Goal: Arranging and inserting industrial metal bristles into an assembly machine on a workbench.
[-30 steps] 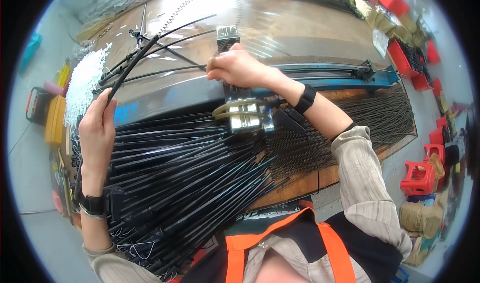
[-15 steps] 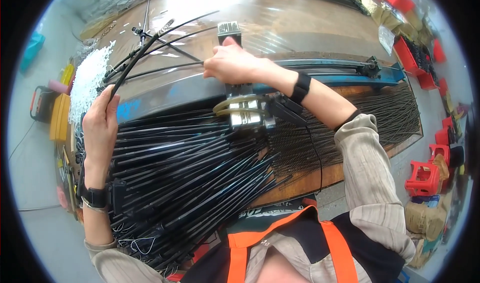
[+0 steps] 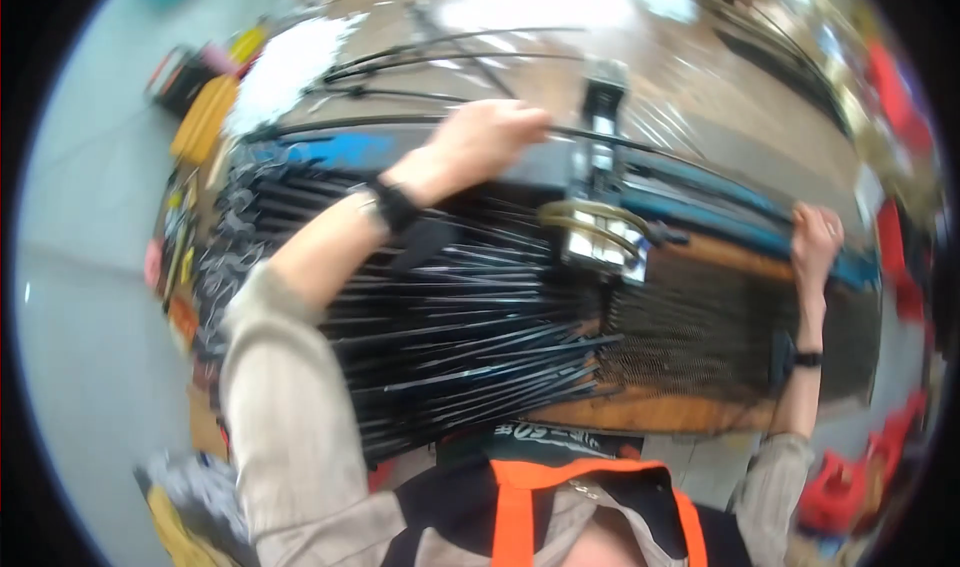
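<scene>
Rod (image 3: 350,124), long, thin and black, stretched sideways between both hands, from the left side of the brown tabletop (image 3: 760,117), past the upper part of a silvery metal device (image 3: 605,242). Pinched partway along in the grip of the left hand (image 3: 490,137), with fingers curled in, just left of the device. Also pinched near the right end by the right hand (image 3: 818,237), grip pressed together, beside a blue rail (image 3: 740,207). With the motion blur, hard to say whether passing through the device or in front of it.

On the device, a looped yellowish tube (image 3: 590,222). Nearer the body, a dense heap of black rods (image 3: 470,317), and right of that, a bed of thin dark strands (image 3: 710,312) above a strip of orange-brown wood (image 3: 650,412). At upper left, a pile of white pieces (image 3: 300,67), with a yellow box (image 3: 205,117) just beside. At lower right, a blurred red stool (image 3: 835,492).
</scene>
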